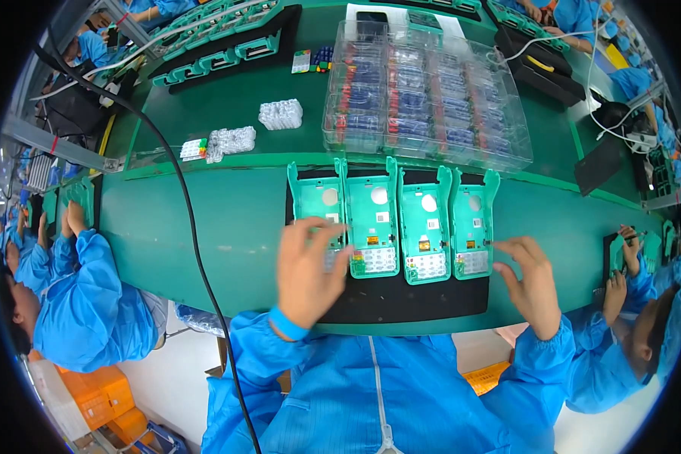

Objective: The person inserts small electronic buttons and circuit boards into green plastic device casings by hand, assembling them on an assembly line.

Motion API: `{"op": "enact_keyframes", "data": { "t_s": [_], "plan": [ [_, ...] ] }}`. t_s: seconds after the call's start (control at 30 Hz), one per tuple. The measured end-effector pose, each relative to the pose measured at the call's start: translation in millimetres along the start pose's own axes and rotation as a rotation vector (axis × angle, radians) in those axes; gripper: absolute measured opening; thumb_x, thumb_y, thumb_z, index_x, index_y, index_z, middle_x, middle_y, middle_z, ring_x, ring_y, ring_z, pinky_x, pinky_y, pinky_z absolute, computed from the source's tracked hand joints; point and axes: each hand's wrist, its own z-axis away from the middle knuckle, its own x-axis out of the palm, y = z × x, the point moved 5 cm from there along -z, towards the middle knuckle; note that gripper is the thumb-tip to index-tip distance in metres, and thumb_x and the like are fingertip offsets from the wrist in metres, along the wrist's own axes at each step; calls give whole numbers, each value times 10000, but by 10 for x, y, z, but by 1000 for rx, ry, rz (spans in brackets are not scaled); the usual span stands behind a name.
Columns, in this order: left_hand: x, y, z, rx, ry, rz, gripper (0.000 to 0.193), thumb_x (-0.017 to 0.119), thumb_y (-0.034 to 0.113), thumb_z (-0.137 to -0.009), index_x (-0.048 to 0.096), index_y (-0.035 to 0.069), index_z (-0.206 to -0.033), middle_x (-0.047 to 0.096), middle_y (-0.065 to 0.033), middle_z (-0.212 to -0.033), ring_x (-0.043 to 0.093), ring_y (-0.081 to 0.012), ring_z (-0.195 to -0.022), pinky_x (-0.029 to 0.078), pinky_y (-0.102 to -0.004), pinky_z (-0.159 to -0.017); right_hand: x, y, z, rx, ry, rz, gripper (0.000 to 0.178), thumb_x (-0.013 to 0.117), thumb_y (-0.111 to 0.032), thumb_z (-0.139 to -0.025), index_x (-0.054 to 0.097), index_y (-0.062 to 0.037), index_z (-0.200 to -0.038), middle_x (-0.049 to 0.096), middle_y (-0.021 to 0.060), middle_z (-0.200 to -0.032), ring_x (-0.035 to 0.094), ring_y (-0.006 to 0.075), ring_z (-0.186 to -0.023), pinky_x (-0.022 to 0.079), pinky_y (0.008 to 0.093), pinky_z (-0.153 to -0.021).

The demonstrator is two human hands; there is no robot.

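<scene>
Several green plastic device housings lie side by side on a black mat, each with a round pale disc, small labels and a light keypad sheet at its near end. Over the near part of the leftmost housing is my left hand, its fingers curved and apart; it hides part of that keypad. Beside the right edge of the rightmost housing, my right hand has thumb and forefinger spread. No held thing shows in either hand.
Beyond the housings, a clear plastic tray holds rows of keypads. Stacks of clear keypad parts stand to its left. A black cable hangs across the left side. Co-workers in blue sit at both sides.
</scene>
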Motion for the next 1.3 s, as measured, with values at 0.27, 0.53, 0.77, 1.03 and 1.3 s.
{"op": "enact_keyframes", "data": {
  "t_s": [0.27, 0.53, 0.77, 1.03, 1.3],
  "plan": [
    [-388, -691, 162, -384, 64, 28, 666, 872, 183, -817, 613, 56, -1417, 596, -190, -1244, 657, -365, -1050, 557, -422, -864, 461, 554, -5, 258, -31, -49, 480, 874, -96, -801, 556, 6, -1145, 606, 176, -1021, 653, 320, -839, 531, 424, -721],
    [-168, -614, 189, -304, -99, -122, 750, 927, 204, -752, 627, 80, -1427, 630, -184, -1221, 672, -330, -883, 575, -427, -767, 597, 713, 27, 436, -16, -340, 530, 883, -39, -779, 524, -16, -1168, 550, 75, -908, 535, 150, -695, 468, 317, -617],
    [188, -227, 235, -240, -218, -26, 723, 880, 181, -784, 582, 101, -1438, 585, -232, -1291, 684, -448, -1009, 584, -501, -844, 517, 1200, 660, 519, 146, -454, 514, 826, 35, -787, 544, -33, -1212, 591, 33, -981, 489, 92, -727, 435, 263, -624],
    [1314, 750, 45, -1, -413, 168, 824, 854, 260, -823, 471, 36, -1518, 436, -311, -1440, 660, -529, -1041, 595, -530, -873, -141, 2369, 1426, 593, 367, -252, 538, 737, 87, -789, 563, -37, -1283, 692, 74, -1145, 532, 150, -869, 454, 313, -786],
    [2205, 1295, -136, 172, -349, 429, 811, 802, 247, -882, 398, 7, -1543, 350, -384, -1481, 642, -573, -1010, 564, -559, -899, -860, 2750, 1298, 496, 335, 496, 630, 789, 91, -751, 551, -41, -1318, 585, 239, -1302, 596, 476, -1152, 524, 495, -939]
  ]
}}
